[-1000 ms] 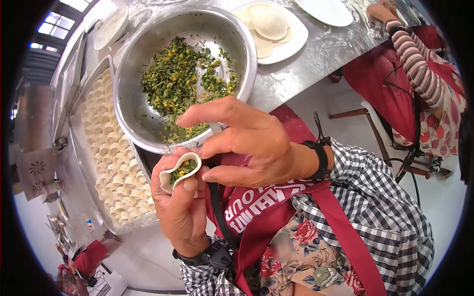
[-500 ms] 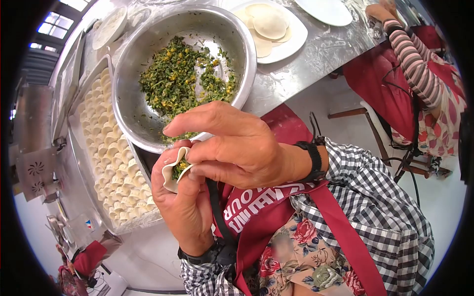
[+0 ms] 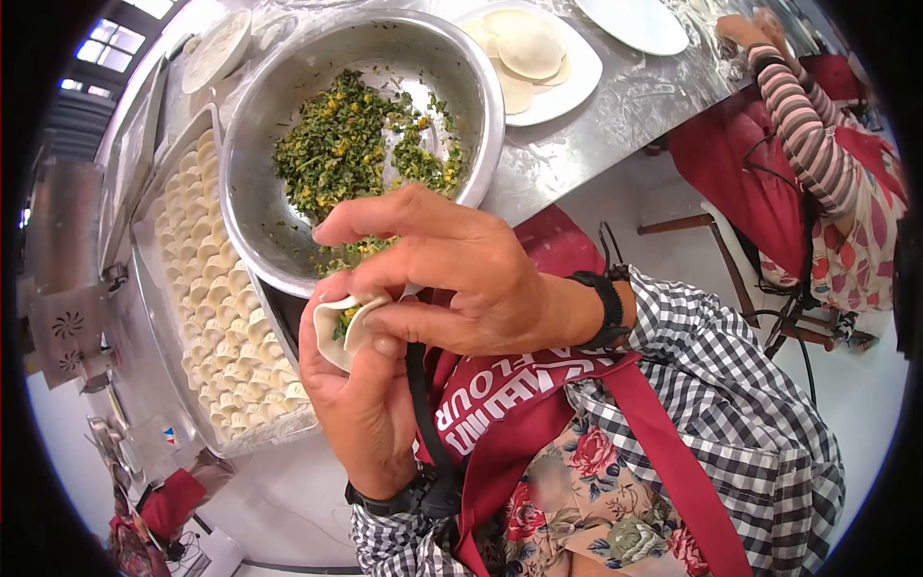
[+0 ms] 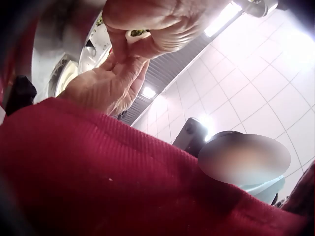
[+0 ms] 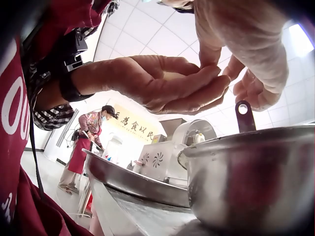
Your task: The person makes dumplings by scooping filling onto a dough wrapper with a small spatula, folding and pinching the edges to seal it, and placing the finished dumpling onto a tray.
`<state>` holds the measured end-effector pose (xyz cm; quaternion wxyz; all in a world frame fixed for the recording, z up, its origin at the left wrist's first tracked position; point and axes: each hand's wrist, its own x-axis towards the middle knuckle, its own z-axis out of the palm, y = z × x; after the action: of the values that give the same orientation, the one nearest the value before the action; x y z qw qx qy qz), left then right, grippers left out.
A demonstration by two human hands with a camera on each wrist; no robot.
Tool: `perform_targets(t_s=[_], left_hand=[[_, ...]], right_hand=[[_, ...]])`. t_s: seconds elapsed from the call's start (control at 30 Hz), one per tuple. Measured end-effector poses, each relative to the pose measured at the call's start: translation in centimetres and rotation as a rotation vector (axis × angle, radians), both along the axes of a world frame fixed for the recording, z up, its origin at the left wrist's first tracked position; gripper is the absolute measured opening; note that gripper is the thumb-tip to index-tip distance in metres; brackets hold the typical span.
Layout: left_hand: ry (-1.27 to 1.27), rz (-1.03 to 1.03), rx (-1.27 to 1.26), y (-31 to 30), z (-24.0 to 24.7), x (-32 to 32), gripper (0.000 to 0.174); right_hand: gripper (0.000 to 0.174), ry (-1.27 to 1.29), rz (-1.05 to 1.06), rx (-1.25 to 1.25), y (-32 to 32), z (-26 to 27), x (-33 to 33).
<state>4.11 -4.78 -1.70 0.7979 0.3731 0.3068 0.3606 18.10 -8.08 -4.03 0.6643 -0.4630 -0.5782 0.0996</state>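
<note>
Cupped in my left hand (image 3: 370, 413) is a round dumpling wrapper (image 3: 332, 338) with green and yellow filling inside. Thumb and fingers of that hand hold it from below and the sides. My right hand (image 3: 471, 274) pinches the wrapper's near edge between thumb and fingers, its index finger stretched out above. The edge there is folded inward, while the far side still gapes and shows filling. Just beyond the hands stands a large steel bowl (image 3: 240, 207) of chopped greens with yellow bits (image 3: 332, 144). In the right wrist view, the left hand (image 5: 147, 83) mostly hides the wrapper.
Left of the bowl, a tray (image 3: 216, 125) holds rows of finished dumplings (image 3: 216, 288). A white plate (image 3: 582, 82) bears flat wrappers (image 3: 529, 43), and another plate (image 3: 639, 19) lies farther right. A dark handle (image 5: 244, 117) rises from the bowl. Another person's striped sleeve (image 3: 803, 125) shows at right.
My right hand has moved left onto the wrapper and pinches its edge. The wrapper has gone from an open cup to partly folded over the filling. The bowl and tray stay put.
</note>
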Motion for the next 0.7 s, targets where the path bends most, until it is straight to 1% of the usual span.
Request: perform_targets(t_s=[0.07, 0.13, 0.17, 0.23, 0.27, 0.33, 0.37, 0.43, 0.47, 0.53, 0.7], left_hand=[[-0.013, -0.012, -0.015, 0.1, 0.1, 0.1, 0.050], [0.024, -0.011, -0.035, 0.0, 0.1, 0.3, 0.051], [0.024, -0.011, -0.035, 0.0, 0.0, 0.4, 0.051], [0.103, 0.000, -0.017, -0.2, -0.1, 0.4, 0.060], [0.101, -0.001, -0.016, -0.3, -0.1, 0.4, 0.060], [0.094, 0.030, 0.006, -0.4, 0.1, 0.4, 0.061], [0.092, 0.029, 0.006, -0.5, 0.0, 0.3, 0.061], [0.019, 0.010, 0.056, -0.5, -0.1, 0.1, 0.051], [0.017, 0.010, 0.057, -0.5, -0.1, 0.0, 0.051], [0.093, 0.038, 0.073, -0.5, 0.2, 0.2, 0.059], [0.106, 0.013, 0.056, -0.8, 0.3, 0.1, 0.057]], right_hand=[[0.019, -0.002, 0.022, 0.009, 0.3, -0.3, 0.0], [0.019, 0.031, 0.032, 0.087, 0.7, -0.7, -0.1], [0.019, 0.031, 0.032, 0.086, 0.7, -0.8, 0.1], [0.019, -0.025, 0.045, 0.097, 0.5, -1.0, 0.2], [0.019, -0.026, 0.044, 0.098, 0.5, -1.0, 0.1], [0.018, 0.022, -0.008, 0.122, 0.5, -0.8, -0.4], [0.018, 0.021, -0.009, 0.123, 0.4, -0.6, -0.6], [0.017, 0.152, 0.023, 0.041, 0.2, -0.3, -0.9], [0.017, 0.149, 0.023, 0.041, 0.2, -0.3, -0.9], [0.017, 0.071, 0.056, 0.095, 0.4, -0.4, -0.4], [0.017, 0.045, 0.085, 0.145, 0.7, -0.7, -0.2]])
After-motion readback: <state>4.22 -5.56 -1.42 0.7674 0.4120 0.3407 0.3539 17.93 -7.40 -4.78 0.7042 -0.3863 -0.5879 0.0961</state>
